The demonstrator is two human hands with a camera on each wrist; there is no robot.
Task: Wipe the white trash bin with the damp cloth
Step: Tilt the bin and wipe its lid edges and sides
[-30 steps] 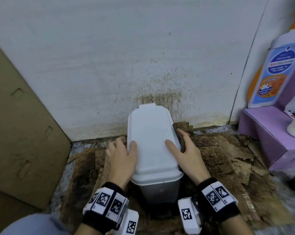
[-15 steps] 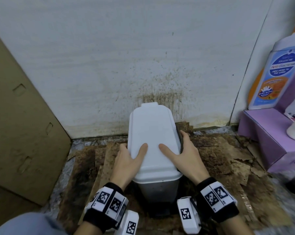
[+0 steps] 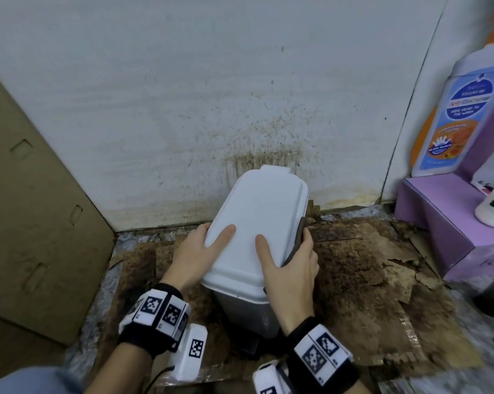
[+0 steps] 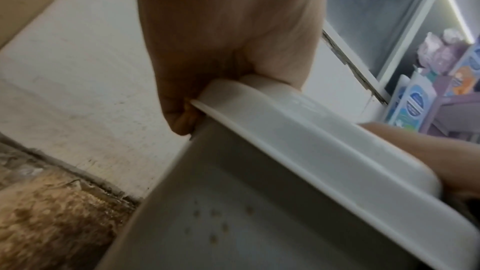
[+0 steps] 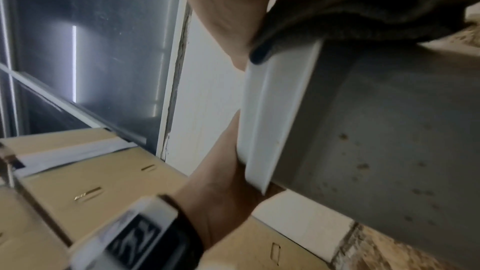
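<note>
Head view: the white trash bin [image 3: 257, 231] stood tilted on stained cardboard [image 3: 362, 294] by a spattered wall [image 3: 211, 95]; it had been upright before. The left hand [image 3: 196, 255] gripped its lid. The right hand [image 3: 292, 267] pressed a dark cloth [image 3: 297, 240], mostly hidden, against it.

Left wrist: fingertips hidden under the rim.

Right wrist: blurred.

White trash bin [image 3: 257, 237] tilted, lid shut (grey speckled body) — dark damp cloth [image 3: 295, 245] against its right side
</note>
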